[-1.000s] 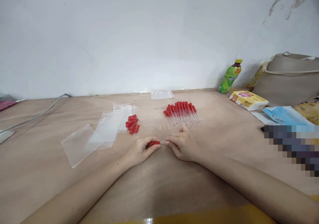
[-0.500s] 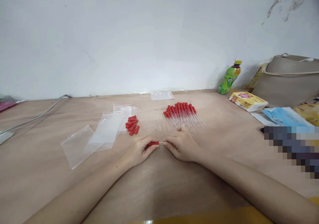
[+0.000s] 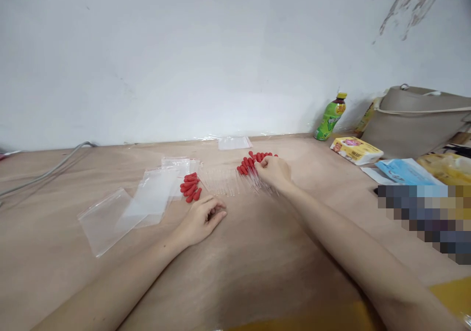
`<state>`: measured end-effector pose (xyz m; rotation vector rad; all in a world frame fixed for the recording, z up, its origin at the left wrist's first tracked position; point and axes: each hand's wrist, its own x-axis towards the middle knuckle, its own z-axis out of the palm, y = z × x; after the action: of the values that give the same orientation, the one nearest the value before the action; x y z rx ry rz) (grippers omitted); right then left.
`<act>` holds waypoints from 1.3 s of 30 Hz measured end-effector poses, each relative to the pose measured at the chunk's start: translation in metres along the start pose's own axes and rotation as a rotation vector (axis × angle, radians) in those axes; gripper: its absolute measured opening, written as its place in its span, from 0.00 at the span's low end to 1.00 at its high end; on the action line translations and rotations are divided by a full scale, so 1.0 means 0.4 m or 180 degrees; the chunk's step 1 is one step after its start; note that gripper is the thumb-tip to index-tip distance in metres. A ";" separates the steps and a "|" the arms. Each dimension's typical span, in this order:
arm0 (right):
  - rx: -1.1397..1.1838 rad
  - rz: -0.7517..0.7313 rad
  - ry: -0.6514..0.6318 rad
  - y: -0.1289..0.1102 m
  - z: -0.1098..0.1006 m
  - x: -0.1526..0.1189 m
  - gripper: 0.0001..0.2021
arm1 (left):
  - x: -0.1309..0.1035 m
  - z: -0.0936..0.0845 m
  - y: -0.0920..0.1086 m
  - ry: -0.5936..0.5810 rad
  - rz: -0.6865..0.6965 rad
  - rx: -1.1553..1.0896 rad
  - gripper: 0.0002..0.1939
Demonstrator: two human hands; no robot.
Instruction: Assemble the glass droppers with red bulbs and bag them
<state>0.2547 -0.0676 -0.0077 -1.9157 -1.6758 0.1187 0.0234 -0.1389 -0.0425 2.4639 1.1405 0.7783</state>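
My right hand reaches over the fan of glass droppers with red rubber bulbs, its thumb and fingers pinched on a dropper among them. The hand covers part of the fan. My left hand rests on the table with thumb and fingers apart and nothing between them. Just behind it lies a small heap of loose red rubber bulbs. Bare glass tubes lie in a row between the heap and the droppers.
Clear zip bags overlap at left, and another small bag lies by the wall. A grey cable runs at far left. At right stand a green bottle, a yellow tissue pack, a blue mask and a grey bag.
Both hands held one dropper together at the front. My left hand has let go of its red bulb and opened. My right hand has moved up and away to the fan with the dropper.
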 end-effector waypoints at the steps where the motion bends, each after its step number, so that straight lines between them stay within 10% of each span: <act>1: -0.0092 0.0033 -0.0004 -0.002 0.012 0.006 0.13 | 0.001 -0.001 0.001 -0.0031 0.0012 -0.0028 0.07; 14: -0.0488 -0.0739 0.0131 -0.017 0.059 -0.030 0.16 | 0.000 -0.003 0.005 -0.0020 0.0065 0.0106 0.07; 20: -0.0823 -0.1079 -0.0129 -0.060 0.082 -0.070 0.13 | -0.010 -0.048 -0.009 0.1099 -0.0280 0.2084 0.10; 26: -0.1089 -0.0973 -0.0396 -0.081 0.086 -0.077 0.14 | -0.018 -0.078 -0.051 0.0996 -0.0395 0.3052 0.14; 39: -0.0469 -0.1271 0.0056 -0.048 0.048 -0.109 0.13 | -0.017 -0.058 -0.018 0.0994 0.0293 0.2004 0.09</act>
<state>0.2205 -0.1004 -0.0277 -1.6354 -2.0660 -0.1817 0.0018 -0.1384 -0.0299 2.9911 1.5913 0.9735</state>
